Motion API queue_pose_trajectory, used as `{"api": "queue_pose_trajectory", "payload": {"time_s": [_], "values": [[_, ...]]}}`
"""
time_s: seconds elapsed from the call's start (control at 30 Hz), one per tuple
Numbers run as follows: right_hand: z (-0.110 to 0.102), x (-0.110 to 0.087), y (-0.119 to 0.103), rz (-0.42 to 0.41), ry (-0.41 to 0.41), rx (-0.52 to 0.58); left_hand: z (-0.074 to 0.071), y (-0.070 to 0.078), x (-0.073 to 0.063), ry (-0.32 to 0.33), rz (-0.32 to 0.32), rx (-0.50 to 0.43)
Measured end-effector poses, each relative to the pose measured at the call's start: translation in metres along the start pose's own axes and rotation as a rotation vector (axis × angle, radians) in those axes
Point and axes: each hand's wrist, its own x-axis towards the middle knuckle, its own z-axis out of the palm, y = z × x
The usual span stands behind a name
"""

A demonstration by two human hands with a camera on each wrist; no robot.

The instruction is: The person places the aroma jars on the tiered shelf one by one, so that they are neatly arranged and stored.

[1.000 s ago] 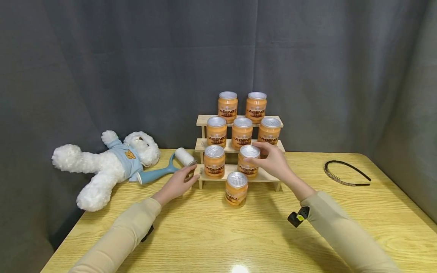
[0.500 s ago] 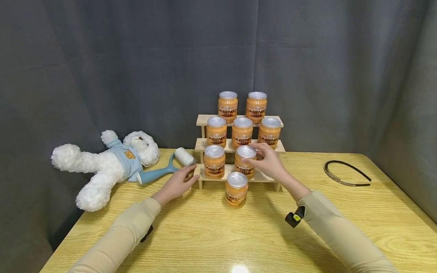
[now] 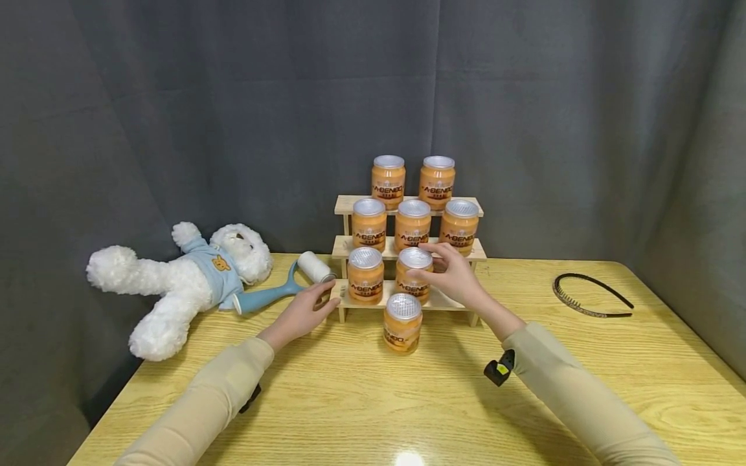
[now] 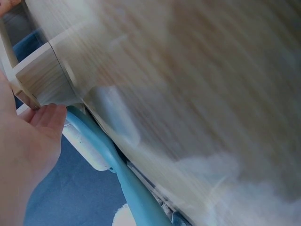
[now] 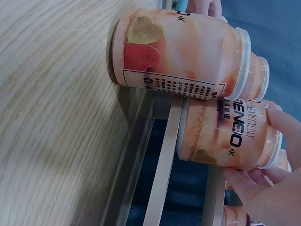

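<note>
My right hand [image 3: 454, 277] grips an orange-labelled jar [image 3: 412, 285] with a silver lid, thumb in front and fingers behind. The jar stands upright at the middle of the bottom tier of a wooden tiered stand [image 3: 449, 303], and its label shows in the right wrist view. To its left on the same tier is another such jar [image 3: 365, 285]. One more jar [image 3: 402, 327] stands on the table before the stand. My left hand [image 3: 303, 315] holds the left end of the bottom tier between thumb and fingers, beside the blue-handled lint roller [image 4: 108, 150].
Three matching jars fill the middle tier [image 3: 479, 251], and two stand on the top tier [image 3: 344, 206]. A white teddy bear [image 3: 192, 278] in a blue shirt lies at the left. A dark headband [image 3: 583, 298] lies on the right, and a grey curtain [image 3: 291, 116] hangs behind.
My right hand has slid the gripped jar leftward along the bottom tier, closer to the jar beside it. The left hand has stayed at the stand's end.
</note>
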Motion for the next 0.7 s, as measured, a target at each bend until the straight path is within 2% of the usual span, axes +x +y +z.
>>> {"api": "queue_pose_trajectory", "payload": {"time_s": [0.37,0.53,0.7], "values": [[0.0,-0.005,-0.007,-0.006,0.055,-0.073,0.0,0.002,0.001,-0.003,-0.005,0.011],[-0.003,-0.01,-0.013,-0.037,0.098,-0.062,0.001,0.001,0.001,-0.005,-0.016,0.01],[-0.008,-0.019,-0.016,-0.025,0.093,-0.057,0.0,0.001,-0.001,-0.006,-0.02,0.011]]}}
